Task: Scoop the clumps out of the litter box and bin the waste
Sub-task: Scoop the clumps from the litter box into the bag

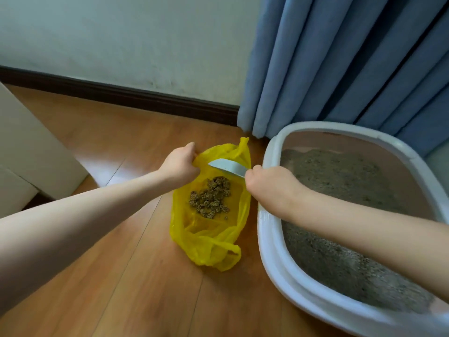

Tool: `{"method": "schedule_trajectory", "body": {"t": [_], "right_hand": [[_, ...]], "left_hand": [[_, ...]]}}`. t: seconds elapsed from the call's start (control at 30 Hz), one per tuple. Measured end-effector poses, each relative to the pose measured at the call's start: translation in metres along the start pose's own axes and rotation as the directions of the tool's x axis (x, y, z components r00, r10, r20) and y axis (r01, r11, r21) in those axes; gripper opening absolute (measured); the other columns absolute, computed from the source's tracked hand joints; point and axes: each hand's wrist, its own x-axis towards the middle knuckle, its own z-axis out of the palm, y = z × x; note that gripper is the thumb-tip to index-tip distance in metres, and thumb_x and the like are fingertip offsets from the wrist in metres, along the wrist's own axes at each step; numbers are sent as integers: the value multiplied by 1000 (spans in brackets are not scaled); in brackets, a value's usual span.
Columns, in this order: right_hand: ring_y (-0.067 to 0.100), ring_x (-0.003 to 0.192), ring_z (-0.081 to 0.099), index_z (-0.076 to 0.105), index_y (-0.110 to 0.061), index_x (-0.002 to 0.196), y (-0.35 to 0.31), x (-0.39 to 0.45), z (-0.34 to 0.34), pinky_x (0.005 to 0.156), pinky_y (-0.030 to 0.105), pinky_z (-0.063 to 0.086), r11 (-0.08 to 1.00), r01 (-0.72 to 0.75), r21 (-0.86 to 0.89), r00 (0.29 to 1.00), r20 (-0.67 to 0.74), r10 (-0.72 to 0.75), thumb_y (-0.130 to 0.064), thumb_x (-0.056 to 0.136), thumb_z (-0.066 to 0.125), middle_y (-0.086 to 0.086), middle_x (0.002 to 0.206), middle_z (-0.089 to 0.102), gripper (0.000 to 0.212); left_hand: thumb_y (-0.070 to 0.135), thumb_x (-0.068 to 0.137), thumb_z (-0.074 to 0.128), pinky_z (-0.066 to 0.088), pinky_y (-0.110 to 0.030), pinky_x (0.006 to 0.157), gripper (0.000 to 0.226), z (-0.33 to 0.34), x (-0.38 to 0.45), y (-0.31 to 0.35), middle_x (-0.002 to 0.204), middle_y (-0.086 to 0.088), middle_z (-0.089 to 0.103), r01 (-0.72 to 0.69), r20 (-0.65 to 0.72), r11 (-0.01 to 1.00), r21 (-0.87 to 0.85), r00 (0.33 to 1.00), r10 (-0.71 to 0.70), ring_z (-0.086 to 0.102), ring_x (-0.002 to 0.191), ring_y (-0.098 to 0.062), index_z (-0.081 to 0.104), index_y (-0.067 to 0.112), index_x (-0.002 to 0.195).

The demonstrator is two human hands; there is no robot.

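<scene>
Both my arms reach over yellow bag (209, 229). Left hand (180, 164) grip pinches bag's far-left rim; right hand (269, 182) grip curled round scoop (227, 166) above clumps (211, 197).

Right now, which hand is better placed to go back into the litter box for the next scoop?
Right hand: it grips the scoop beside the litter box. The left hand holds the yellow bag open.

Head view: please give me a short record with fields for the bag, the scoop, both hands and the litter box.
bag: yellow plastic bag on the wooden floor, open, clumps inside
scoop: pale scoop above the bag mouth
left hand: grips the bag edge
right hand: holds the scoop
litter box: right of the bag, grey litter inside
</scene>
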Motion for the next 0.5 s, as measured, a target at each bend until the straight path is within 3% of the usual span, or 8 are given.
{"method": "schedule_trajectory", "body": {"t": [0.07, 0.13, 0.2, 0.23, 0.3, 0.37, 0.43, 0.5], "right_hand": [[33, 90, 65, 49, -3, 114, 1, -1, 6, 58, 35, 38, 998, 31, -54, 999, -18, -32, 9, 88, 43, 11, 107, 55, 29], [33, 87, 64, 50, -4, 109, 6, -4, 12, 57, 35, 37, 1000, 21, 0, 999, -38, -21, 5, 90, 43, 11, 102, 55, 22], [32, 82, 63, 54, -7, 93, 16, -9, 17, 57, 33, 36, 943, -97, 318, 990, -68, 125, -8, 94, 45, 9, 89, 58, 10], [28, 75, 62, 56, -6, 84, 23, -12, 19, 55, 32, 36, 827, -170, 536, 976, -21, 215, -15, 93, 47, 7, 78, 58, 16], [16, 49, 53, 62, -3, 74, 39, -21, 21, 45, 25, 35, 434, -283, 855, 937, 149, 317, -19, 92, 53, 2, 58, 55, 26], [9, 38, 39, 62, -6, 73, 60, -36, 25, 37, 19, 30, 107, -340, 934, 893, 285, 349, -19, 94, 53, -2, 52, 48, 26], [7, 39, 35, 63, -9, 82, 89, -59, 33, 35, 17, 28, -33, -371, 928, 870, 360, 338, -18, 98, 48, -4, 53, 46, 24], [7, 39, 41, 62, -8, 86, 123, -87, 47, 35, 18, 33, 7, -427, 904, 860, 403, 312, -17, 101, 44, -3, 54, 47, 24]], "left_hand": [[5, 79, 59, 43, -32, 68, 36, -2, 1, -3, 99, -4, 55, 14, 0, 1000, -13, 1000, -14, 51, 87, -22, 52, 8, 114], [5, 80, 57, 41, -31, 67, 36, -2, 1, -3, 101, -4, 54, 26, 1, 999, -28, 1000, -26, 50, 89, -22, 52, 8, 116], [7, 81, 58, 43, -30, 64, 36, -1, 1, -2, 105, -6, 56, 36, 18, 998, -50, 999, -35, 52, 89, -22, 52, 9, 117], [9, 81, 60, 44, -30, 63, 37, -1, 1, 0, 105, -6, 56, 37, 32, 997, -61, 999, -35, 53, 89, -22, 51, 10, 117], [13, 80, 64, 50, -35, 69, 41, 0, 0, 3, 107, -7, 55, 8, 37, 999, -41, 999, -6, 53, 92, -23, 48, 10, 118], [18, 78, 67, 48, -41, 78, 50, 3, -1, 9, 111, -11, 50, -72, -13, 996, 58, 997, 73, 50, 99, -28, 44, 8, 122], [21, 78, 67, 41, -41, 77, 55, 4, -3, 22, 109, -15, 45, -161, -87, 974, 158, 981, 176, 45, 99, -31, 42, 5, 124], [18, 79, 66, 38, -40, 75, 51, 5, -6, 40, 105, -15, 44, -266, -127, 940, 213, 946, 297, 45, 96, -34, 43, 3, 122]]}}
